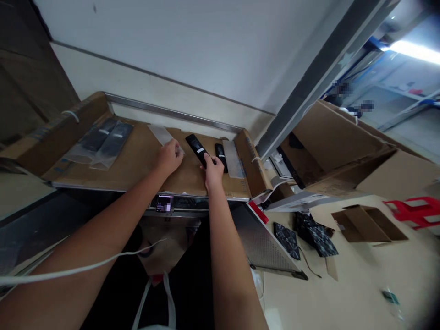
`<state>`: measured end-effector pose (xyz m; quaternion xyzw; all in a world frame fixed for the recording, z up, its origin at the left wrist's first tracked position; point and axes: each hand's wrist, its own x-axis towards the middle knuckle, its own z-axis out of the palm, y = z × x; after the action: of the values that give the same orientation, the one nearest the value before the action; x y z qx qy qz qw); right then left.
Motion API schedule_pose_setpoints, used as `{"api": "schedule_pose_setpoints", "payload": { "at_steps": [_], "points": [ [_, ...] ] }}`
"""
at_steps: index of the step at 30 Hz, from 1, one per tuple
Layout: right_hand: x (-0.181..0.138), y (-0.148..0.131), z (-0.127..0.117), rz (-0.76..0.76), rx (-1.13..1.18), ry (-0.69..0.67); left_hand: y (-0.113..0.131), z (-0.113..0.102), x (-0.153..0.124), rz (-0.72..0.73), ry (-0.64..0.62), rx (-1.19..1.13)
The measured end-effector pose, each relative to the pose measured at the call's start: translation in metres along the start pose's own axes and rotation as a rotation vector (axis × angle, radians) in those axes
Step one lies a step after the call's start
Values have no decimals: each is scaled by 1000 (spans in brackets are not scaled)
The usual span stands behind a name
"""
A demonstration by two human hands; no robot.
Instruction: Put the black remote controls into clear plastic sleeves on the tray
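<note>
My right hand (213, 172) is closed around the lower end of a black remote control (195, 145) with a white label, its far end pointing up and left. To its left, my left hand (169, 158) pinches the near end of a frosted plastic sleeve (160, 134) lying on the cardboard. A second black remote control (220, 151) lies just right of my right hand, partly hidden by it. Beside that rests another frosted sleeve (235, 160). At the left end of the cardboard lie bagged black remote controls (109, 136) in frosted sleeves, side by side.
The cardboard-lined shelf (134, 169) has raised cardboard sides at left and right. A phone-like screen (164, 203) sits below its front edge. A white cable (85, 268) crosses my left forearm. Large cartons (330, 142) stand right; patterned bags (316, 233) lie on the floor.
</note>
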<state>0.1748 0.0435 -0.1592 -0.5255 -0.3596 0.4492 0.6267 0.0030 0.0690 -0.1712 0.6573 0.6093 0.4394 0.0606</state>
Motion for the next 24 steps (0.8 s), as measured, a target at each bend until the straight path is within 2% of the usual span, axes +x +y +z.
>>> {"api": "schedule_pose_setpoints", "payload": {
  "at_steps": [3, 7, 11, 15, 19, 24],
  "points": [
    [-7, -9, -16, 80, 153, -107, -4, 5, 4, 50, -15, 3],
    [-14, -16, -31, 123, 130, -198, -8, 6, 8, 17, -48, -52],
    [-14, -17, -30, 119, 144, -152, -13, 2, 12, -102, -74, -255],
    [-14, -17, -27, 103, 177, -94, -17, -2, 14, -102, -124, -389],
    [-17, -17, -29, 91, 157, -126, -20, -7, 16, -101, -181, -482],
    [-17, -19, -35, 135, 181, -201, -25, -10, 18, -182, -118, -580]
  ]
}}
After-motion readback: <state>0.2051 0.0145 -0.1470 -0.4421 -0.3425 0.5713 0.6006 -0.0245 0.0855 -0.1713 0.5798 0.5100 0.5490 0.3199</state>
